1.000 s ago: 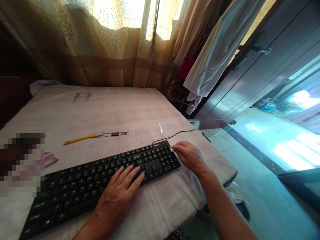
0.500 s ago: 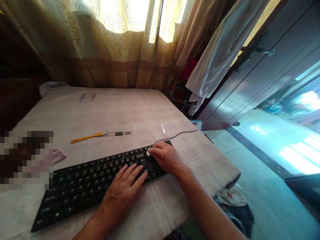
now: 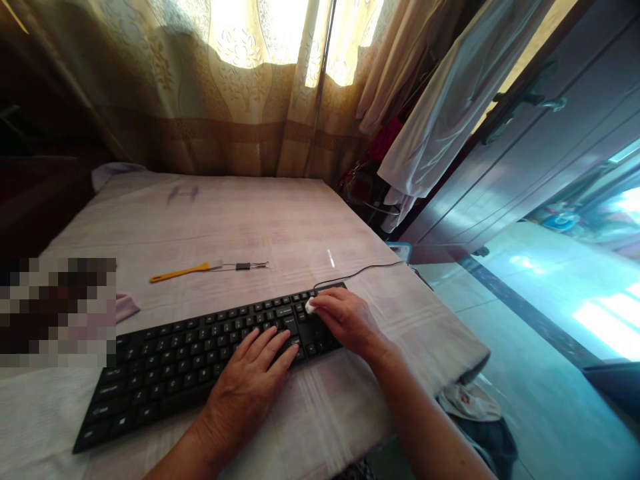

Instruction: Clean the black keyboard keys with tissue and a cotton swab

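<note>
A black keyboard (image 3: 180, 353) lies at a slant on the cloth-covered table. My left hand (image 3: 253, 380) rests palm down on its middle keys, fingers spread and holding nothing. Over the right part of the keyboard, my right hand (image 3: 350, 320) pinches a small white wad (image 3: 311, 306) between its fingertips, which touches the keys near the navigation block. Part of the number pad is hidden under this hand. A thin black cable (image 3: 360, 271) runs from the keyboard's back edge to the table's right edge.
Behind the keyboard lie an orange-handled brush (image 3: 180, 273) and metal tweezers (image 3: 243, 266) with a dark grip. A pink cloth (image 3: 127, 306) sits at the left beside a blurred patch. Beyond the table (image 3: 260, 207) hang curtains (image 3: 200, 120); a door (image 3: 480, 160) stands right.
My right hand has shifted slightly to the right along the keys with the white wad. The whole view has moved a little; my left hand stays on the keyboard.
</note>
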`<state>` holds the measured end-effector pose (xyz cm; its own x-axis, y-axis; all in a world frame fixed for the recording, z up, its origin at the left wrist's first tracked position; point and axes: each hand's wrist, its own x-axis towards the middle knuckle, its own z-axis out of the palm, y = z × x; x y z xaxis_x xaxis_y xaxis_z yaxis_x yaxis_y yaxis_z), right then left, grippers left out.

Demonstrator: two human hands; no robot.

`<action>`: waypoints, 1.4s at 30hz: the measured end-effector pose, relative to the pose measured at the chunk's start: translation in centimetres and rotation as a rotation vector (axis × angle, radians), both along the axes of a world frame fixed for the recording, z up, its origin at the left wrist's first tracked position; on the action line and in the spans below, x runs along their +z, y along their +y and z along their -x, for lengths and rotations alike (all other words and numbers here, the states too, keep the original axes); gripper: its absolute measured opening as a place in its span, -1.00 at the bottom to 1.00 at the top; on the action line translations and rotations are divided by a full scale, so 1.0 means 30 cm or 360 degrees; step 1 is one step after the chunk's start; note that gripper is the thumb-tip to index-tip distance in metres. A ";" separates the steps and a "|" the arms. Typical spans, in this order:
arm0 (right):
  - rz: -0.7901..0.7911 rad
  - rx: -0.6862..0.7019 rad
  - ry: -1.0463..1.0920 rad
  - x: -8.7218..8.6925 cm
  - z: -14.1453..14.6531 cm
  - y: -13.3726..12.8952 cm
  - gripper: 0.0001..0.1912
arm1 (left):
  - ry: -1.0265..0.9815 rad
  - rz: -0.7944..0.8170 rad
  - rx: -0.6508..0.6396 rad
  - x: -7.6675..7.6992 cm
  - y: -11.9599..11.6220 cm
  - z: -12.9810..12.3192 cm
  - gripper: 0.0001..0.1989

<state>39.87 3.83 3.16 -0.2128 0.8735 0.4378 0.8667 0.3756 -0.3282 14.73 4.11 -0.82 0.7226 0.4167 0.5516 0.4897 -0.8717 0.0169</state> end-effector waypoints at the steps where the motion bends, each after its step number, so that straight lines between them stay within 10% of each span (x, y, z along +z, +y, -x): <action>1: 0.0005 0.0050 -0.0010 0.001 0.020 0.000 -0.81 | 0.0003 0.0007 0.0000 -0.001 -0.001 0.000 -0.68; 16: 0.0166 0.0002 -0.0123 0.003 -0.076 -0.013 -0.80 | -0.0006 0.0047 0.0038 -0.011 -0.010 -0.001 -0.66; 26: 0.0479 -0.0081 0.1251 0.001 0.079 -0.031 -0.92 | -0.0169 0.0234 0.0141 0.075 -0.012 -0.005 -0.65; 34: 0.0535 0.0146 0.1889 0.031 0.232 -0.049 -0.83 | -0.0676 0.1228 0.0409 0.156 -0.002 -0.066 -0.74; 39: 0.0466 0.0256 0.1446 0.041 0.090 0.021 -0.86 | -0.0836 0.1397 0.0508 0.182 0.049 -0.053 -0.74; 42: 0.0233 -0.0334 0.1350 -0.009 -0.083 0.096 -0.74 | -0.0663 0.1089 0.0522 0.197 0.103 -0.020 -0.77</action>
